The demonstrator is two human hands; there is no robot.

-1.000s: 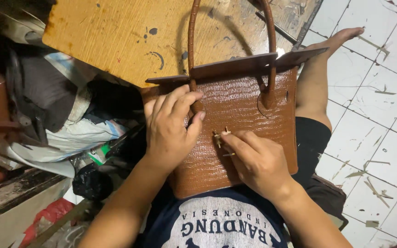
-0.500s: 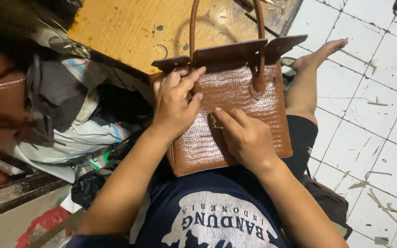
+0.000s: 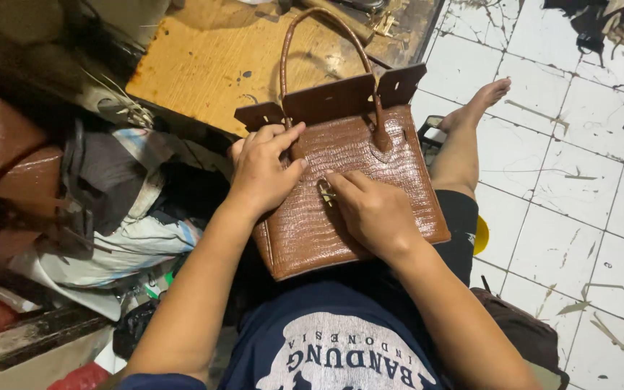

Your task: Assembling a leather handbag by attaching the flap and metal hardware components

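Observation:
A brown scale-textured leather handbag (image 3: 406,180) with two arched handles lies on my lap, its flap standing up at the far side. My left hand (image 3: 265,170) rests flat on the bag's front, fingers pressing near the top edge. My right hand (image 3: 373,209) lies on the front panel, thumb and forefinger pinching a small metal clasp (image 3: 324,191) at its middle. The bag's lower part is hidden under my wrists.
A worn wooden board (image 3: 211,65) lies beyond the bag. Piled cloth and brown leather pieces (image 3: 9,159) fill the left side. White tiled floor (image 3: 579,217) with scraps is on the right, where my bare leg (image 3: 467,137) stretches out. A dark bag (image 3: 521,332) sits by my right hip.
The view has shifted, so the bag and hands sit lower and further left in the frame. Both hands keep the same places on the bag's front.

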